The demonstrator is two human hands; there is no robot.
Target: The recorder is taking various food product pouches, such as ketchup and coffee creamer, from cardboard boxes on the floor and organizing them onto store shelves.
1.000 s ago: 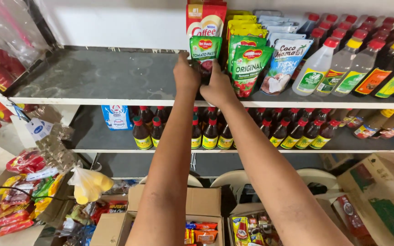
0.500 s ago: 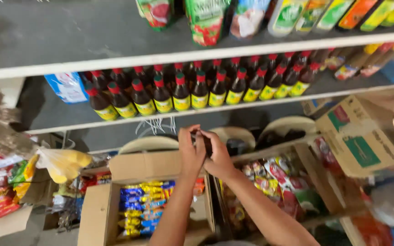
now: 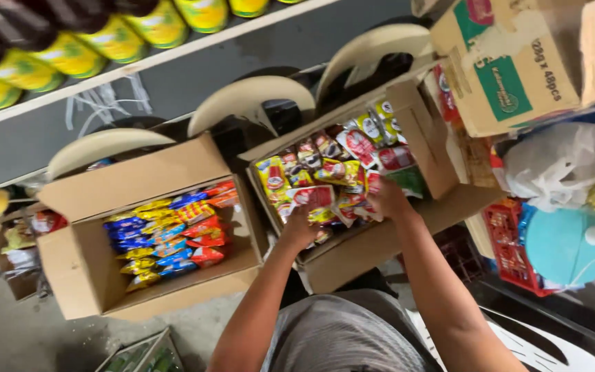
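cardboard box (image 3: 380, 241) seen open on the floor, packed with sachet packs | red-and-white sachet pack (image 3: 313, 197) lying on top, judged light, soft, crinkly, slippery; best pinched at an edge | left hand (image 3: 299, 229) and right hand (image 3: 388, 198) placed at it, fingers curled, grip cannot be told

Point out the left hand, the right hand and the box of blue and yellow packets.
left hand (image 3: 299, 231), head view, back of the hand.
right hand (image 3: 388, 200), head view, back of the hand.
box of blue and yellow packets (image 3: 70, 269), head view, bare left inner wall.
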